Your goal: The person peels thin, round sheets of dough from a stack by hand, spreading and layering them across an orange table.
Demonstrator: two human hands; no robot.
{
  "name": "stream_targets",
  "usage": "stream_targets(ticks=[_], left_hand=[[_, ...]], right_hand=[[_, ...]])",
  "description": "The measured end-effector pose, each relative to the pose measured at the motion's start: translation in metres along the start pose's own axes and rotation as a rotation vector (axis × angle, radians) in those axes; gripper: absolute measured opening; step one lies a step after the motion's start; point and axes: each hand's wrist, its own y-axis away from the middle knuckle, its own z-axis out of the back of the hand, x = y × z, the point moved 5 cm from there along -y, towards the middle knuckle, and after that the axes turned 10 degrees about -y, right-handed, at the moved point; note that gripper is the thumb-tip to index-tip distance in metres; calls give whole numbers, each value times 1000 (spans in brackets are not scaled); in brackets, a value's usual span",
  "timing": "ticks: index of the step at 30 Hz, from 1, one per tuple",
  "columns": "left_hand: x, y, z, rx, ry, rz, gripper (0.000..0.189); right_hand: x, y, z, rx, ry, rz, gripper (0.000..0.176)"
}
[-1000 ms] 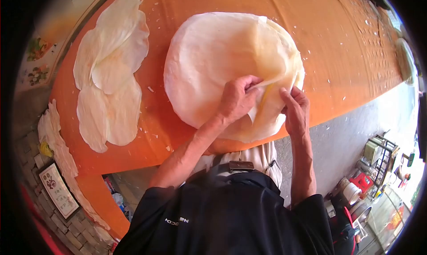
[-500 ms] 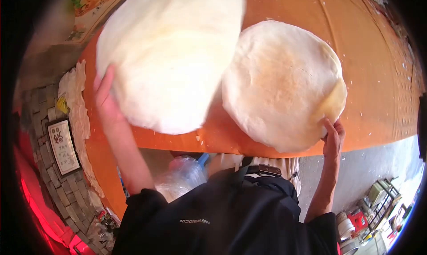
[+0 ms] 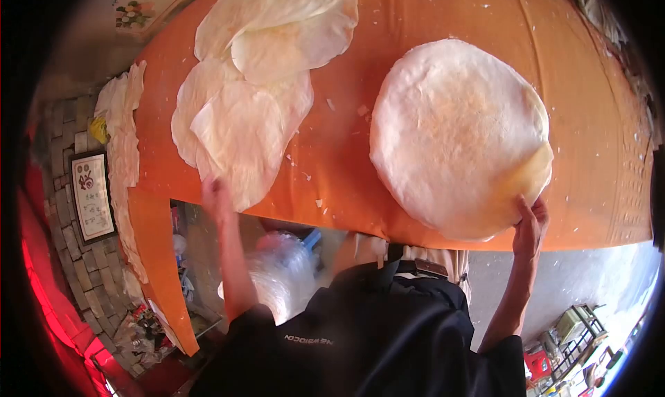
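A round, pale flatbread (image 3: 457,134) with light brown patches lies flat on the orange-covered table (image 3: 339,168). It may be a stack, since its lower right edge is turned up and shows a yellower face. My right hand (image 3: 530,225) pinches that edge between thumb and fingers. To the left lies a thin, creased flatbread (image 3: 242,134) with folded-over layers. My left hand (image 3: 220,196) is at its near lower edge, its fingers blurred by motion; whether they grip the sheet does not show. Beyond it, another folded thin flatbread (image 3: 291,40) overlaps the first.
Small white flakes are scattered over the table. Pale cloth or sheets (image 3: 121,127) hang along its left edge. A clear plastic bag (image 3: 277,272) sits below the near edge. On the brick floor at left lies a framed sign (image 3: 92,196); a metal rack (image 3: 578,335) stands lower right.
The large pale sheet raised by my left hand has come down, and folded flatbreads now show on the left. My left hand has moved down and right. My right hand still pinches the round flatbread.
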Motion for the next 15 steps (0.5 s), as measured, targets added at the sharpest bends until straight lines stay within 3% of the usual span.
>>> stream_targets(ticks=[2,3,4,6,9,12,15], left_hand=[[-105,48,-86,400,318,-98,30],[-191,103,-124,605,524,9,30],[-238,142,-162,882,557,-91,33],[-304,218,-217,1205,433,-234,45],[-361,274,-260,1348,259,-396,45],[-374,278,-280,1367,173,-393,36],[-365,272,-300,1312,96,-586,28]], right_hand=[[24,7,-29,51,89,108,30],[31,8,-44,77,133,161,31],[33,5,-57,120,116,229,31],[32,-3,-73,158,306,232,27],[44,8,-117,216,350,164,29],[37,13,-120,381,329,165,35],[39,30,-110,405,323,258,37]])
